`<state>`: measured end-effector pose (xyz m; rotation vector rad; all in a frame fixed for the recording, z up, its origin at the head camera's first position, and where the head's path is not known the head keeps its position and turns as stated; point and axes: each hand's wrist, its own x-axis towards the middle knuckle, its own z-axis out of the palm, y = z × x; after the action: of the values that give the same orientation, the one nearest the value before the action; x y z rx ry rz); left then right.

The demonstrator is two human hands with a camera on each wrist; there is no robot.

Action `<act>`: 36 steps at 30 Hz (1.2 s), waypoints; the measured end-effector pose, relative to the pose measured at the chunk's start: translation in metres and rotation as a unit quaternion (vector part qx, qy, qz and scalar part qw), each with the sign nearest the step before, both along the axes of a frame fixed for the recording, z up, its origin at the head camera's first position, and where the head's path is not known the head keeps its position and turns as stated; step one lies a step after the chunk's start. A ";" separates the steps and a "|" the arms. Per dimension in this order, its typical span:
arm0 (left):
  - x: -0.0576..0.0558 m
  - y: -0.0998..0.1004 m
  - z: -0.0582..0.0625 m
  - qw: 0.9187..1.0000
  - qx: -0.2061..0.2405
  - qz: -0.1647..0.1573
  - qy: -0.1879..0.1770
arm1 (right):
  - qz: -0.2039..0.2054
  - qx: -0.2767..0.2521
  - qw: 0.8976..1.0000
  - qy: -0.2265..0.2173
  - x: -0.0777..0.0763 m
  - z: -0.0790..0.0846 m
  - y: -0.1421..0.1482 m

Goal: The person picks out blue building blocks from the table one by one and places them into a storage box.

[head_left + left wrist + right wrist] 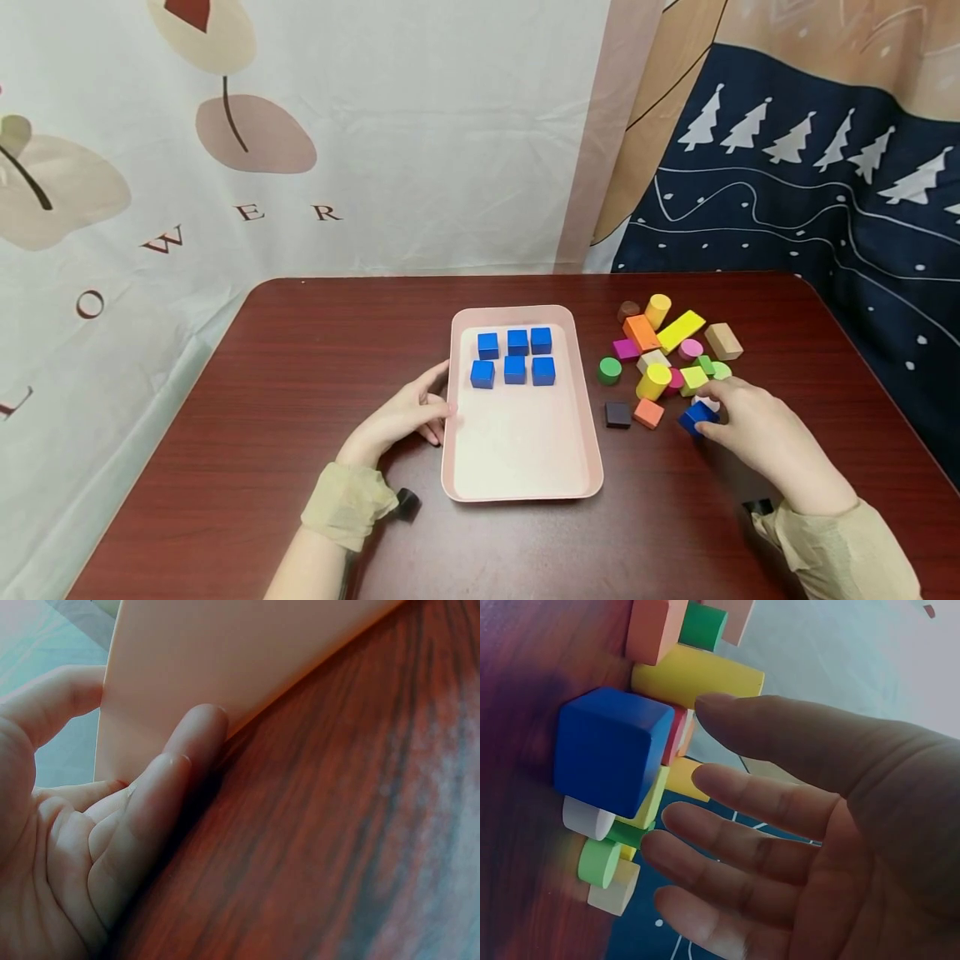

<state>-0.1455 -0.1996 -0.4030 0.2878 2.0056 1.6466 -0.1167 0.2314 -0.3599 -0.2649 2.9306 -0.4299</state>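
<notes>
A pale pink tray [521, 450] lies on the table with several blue cubes [514, 369] in two rows across its far half. My left hand [405, 417] holds the tray's left side. In the left wrist view, the thumb hooks over the rim while fingers [154, 795] rest along the outer wall [180, 667]. My right hand [765, 433] is over another blue cube [697, 418] at the near edge of the mixed blocks. In the right wrist view, the thumb and fingers are spread, apart from that blue cube [611, 750].
Right of the tray is a loose group of coloured blocks, among them a yellow cylinder [654, 381], an orange block [641, 332], a black block [618, 415] and a green cylinder [610, 371]. A white cylinder [587, 817] is beside the blue cube. Printed cloths hang behind the table.
</notes>
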 end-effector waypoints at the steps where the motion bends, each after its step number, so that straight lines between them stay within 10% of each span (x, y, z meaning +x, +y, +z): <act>1: 0.000 0.000 0.000 1.000 0.001 0.000 0.000 | 0.001 -0.001 1.000 -0.002 0.000 0.000 0.000; 36: 0.000 -0.001 0.000 1.000 -0.008 0.000 0.007 | 0.013 -0.006 1.000 -0.022 -0.003 -0.015 0.002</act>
<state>-0.1452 -0.2006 -0.4028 0.2939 2.0286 1.6325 -0.1197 0.2333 -0.3749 -0.2919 2.8781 -0.4430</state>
